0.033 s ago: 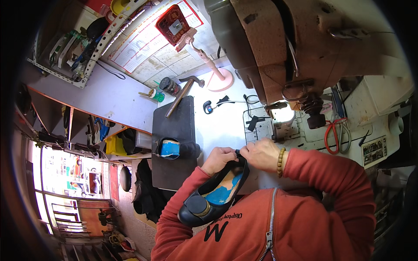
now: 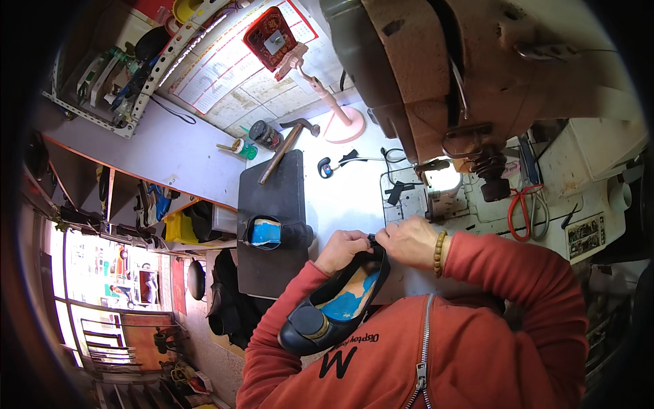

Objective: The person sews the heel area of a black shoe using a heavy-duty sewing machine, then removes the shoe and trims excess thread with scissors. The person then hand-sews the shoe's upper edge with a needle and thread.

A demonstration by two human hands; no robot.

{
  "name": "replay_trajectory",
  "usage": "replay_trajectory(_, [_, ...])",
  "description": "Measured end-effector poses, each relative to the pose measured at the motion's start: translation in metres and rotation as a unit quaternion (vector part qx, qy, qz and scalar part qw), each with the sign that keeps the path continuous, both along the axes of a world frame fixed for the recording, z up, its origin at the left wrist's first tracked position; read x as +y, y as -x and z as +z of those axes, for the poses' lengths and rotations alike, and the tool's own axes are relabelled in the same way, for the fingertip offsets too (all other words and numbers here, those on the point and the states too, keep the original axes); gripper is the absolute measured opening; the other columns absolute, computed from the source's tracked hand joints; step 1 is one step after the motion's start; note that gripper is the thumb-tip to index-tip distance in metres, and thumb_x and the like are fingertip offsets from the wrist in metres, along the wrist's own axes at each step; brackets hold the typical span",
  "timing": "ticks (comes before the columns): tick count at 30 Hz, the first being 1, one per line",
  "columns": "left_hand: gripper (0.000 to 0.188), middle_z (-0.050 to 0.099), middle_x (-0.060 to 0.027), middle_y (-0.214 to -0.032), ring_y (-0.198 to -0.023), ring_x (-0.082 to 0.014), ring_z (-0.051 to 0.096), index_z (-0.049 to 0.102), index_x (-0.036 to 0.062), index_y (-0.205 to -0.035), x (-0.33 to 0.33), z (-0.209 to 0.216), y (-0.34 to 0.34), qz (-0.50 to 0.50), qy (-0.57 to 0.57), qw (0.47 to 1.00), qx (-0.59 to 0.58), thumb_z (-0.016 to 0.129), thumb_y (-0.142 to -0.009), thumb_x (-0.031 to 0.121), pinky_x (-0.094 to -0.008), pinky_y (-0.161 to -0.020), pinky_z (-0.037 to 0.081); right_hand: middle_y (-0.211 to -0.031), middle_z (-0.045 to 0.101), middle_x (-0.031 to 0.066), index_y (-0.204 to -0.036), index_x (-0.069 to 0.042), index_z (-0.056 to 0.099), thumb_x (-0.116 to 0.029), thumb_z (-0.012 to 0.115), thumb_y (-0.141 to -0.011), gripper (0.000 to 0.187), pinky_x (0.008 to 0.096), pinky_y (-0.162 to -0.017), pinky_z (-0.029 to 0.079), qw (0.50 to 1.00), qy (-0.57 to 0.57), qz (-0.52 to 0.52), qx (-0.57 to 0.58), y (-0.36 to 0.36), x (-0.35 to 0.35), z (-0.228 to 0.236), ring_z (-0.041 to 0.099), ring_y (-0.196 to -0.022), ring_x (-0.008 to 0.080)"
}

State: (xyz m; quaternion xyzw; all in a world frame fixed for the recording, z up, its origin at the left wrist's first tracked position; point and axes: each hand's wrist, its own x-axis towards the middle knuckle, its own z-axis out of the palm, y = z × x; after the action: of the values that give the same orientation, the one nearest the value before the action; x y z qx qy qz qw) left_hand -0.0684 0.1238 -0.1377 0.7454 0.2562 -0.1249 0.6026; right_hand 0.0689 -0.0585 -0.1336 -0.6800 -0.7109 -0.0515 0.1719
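A dark slip-on shoe (image 2: 305, 326) with a round ornament on its toe lies tilted against my front, toe toward the lower left. Its tan insole is patched with worn blue. My left hand (image 2: 343, 251) is closed on the shoe's heel end, thumb and fingers pinched at the rim. Right beside it, my right hand (image 2: 413, 243), a beaded bracelet at its wrist, pinches a small dark bit at the same heel rim. Whether that bit is part of the shoe is hidden by the fingertips. A second dark shoe (image 2: 294, 235) with a blue insole rests on a black board.
A sewing machine (image 2: 436, 88) overhangs the table's right side. The black board (image 2: 272, 198) carries part of a hammer (image 2: 281, 155). Behind stand a jar (image 2: 264, 135) and a pink stand (image 2: 349, 125). Red-handled scissors (image 2: 520, 215) lie at right; an earpiece (image 2: 326, 168) lies mid-table.
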Motion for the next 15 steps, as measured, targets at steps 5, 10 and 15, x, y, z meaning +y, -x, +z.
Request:
replay_trajectory(5, [0.018,0.068,-0.0045,-0.081,-0.079,-0.0102,0.062,0.067,-0.0032,-0.088,0.001,-0.0008,-0.0004,-0.008,0.009,1.0,-0.009,0.058,-0.086,0.012,-0.0229,-0.076,0.048,-0.071,0.063,0.0078,-0.087,-0.006,0.058,-0.016,0.054,-0.084,0.011,0.0346,-0.051,0.051,0.999,0.009,0.032,-0.025,-0.0075,-0.0007,-0.0003,0.065,-0.059,0.0216])
replay_trajectory(10, [0.02,0.068,-0.0051,-0.08,-0.077,-0.0109,0.062,0.068,-0.0038,-0.089,0.0024,-0.0028,0.0007,-0.013,0.017,1.0,-0.016,0.057,-0.085,0.013,-0.0233,-0.076,0.048,-0.07,0.063,0.0079,-0.086,-0.006,0.057,-0.017,0.053,-0.085,0.011,0.0338,-0.049,0.051,0.998,0.005,0.043,-0.039,-0.0107,0.0009,-0.0043,0.065,-0.057,0.0209])
replay_trajectory(15, [0.02,0.069,-0.0054,-0.08,-0.078,-0.0112,0.063,0.068,-0.004,-0.089,0.0045,-0.004,0.0025,-0.012,0.031,0.999,-0.026,0.057,-0.085,0.013,-0.0235,-0.075,0.048,-0.069,0.056,0.0059,-0.085,-0.007,0.055,-0.015,0.054,-0.083,0.009,0.033,-0.047,0.048,0.997,-0.033,0.045,-0.055,-0.0102,0.0014,-0.0073,0.06,-0.052,0.0202])
